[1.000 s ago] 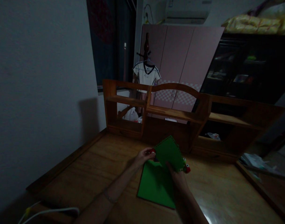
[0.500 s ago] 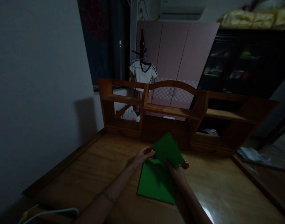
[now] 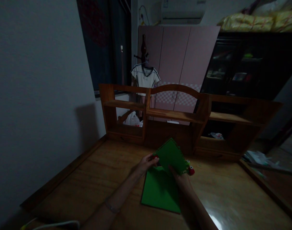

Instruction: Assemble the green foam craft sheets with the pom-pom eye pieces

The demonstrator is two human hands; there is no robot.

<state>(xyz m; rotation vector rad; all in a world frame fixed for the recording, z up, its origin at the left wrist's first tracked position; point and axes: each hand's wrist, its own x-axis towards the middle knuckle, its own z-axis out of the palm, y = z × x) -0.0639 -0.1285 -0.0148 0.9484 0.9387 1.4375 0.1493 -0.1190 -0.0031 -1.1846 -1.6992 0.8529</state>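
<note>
The upper green sheet [image 3: 171, 155] is held tilted above the tabletop [image 3: 107, 179], between the two hands. One corner points up and away toward the wooden shelf unit [image 3: 175, 114]; from there its longer visible edge slants down to the right hand [image 3: 181, 181], and its long axis seems to follow that line, though the lower end is partly covered. Small dark marks dot the rim. From where I stand, the right hand grips it firmly, thumb across the near face, the other fingers mostly lost behind. The left hand [image 3: 147, 163] has a narrow pinch on a small red piece [image 3: 155, 157] at the left corner, mostly hidden by fingertips. By the right corner a red ornament [image 3: 191, 170] sticks out beside round white eyes [image 3: 190, 167]; its full shape is hard to make out in this gloom.

Beneath, the lower green sheet [image 3: 160, 195] lies with its near edge almost crosswise; the upper sheet and right hand cover part of it, so I can't tell whether the two join. A white cable [image 3: 62, 223] is cut off at the bottom left.
</note>
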